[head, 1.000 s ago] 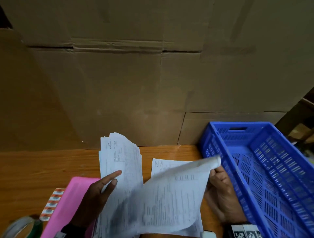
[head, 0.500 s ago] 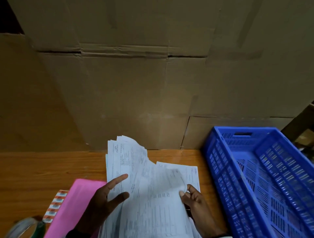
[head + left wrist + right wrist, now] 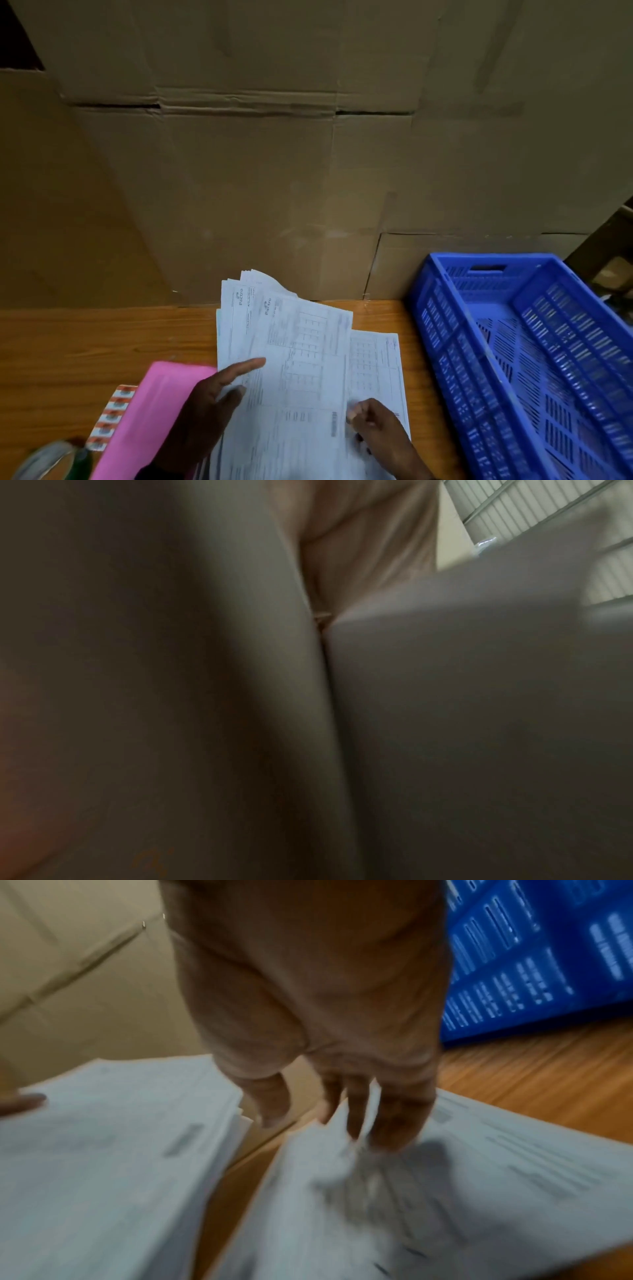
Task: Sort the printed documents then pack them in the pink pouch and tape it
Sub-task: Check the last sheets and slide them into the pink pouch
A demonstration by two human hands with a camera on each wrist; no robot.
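A thick stack of printed documents (image 3: 291, 359) is propped up from the wooden table, and my left hand (image 3: 251, 375) grips its left edge, index finger and thumb on top. The left wrist view is filled by blurred paper (image 3: 479, 696) close to the palm. A thinner pile of sheets (image 3: 376, 359) lies flat to the right of it. My right hand (image 3: 356, 416) rests its fingertips (image 3: 383, 1139) on that pile (image 3: 479, 1177), thumb apart and touching nothing. The pink pouch (image 3: 154, 411) lies under my left hand at the lower left. A tape roll (image 3: 48, 459) sits in the bottom left corner.
A blue slatted crate (image 3: 442, 342) stands tilted along the right side of the table (image 3: 85, 342). Stacked cardboard boxes (image 3: 274, 188) wall off the back. A strip of orange-and-white labels (image 3: 113, 418) lies beside the pouch.
The sheet my right hand held up has come to lie on the left stack. My right hand let go of it and moved down onto the right pile.
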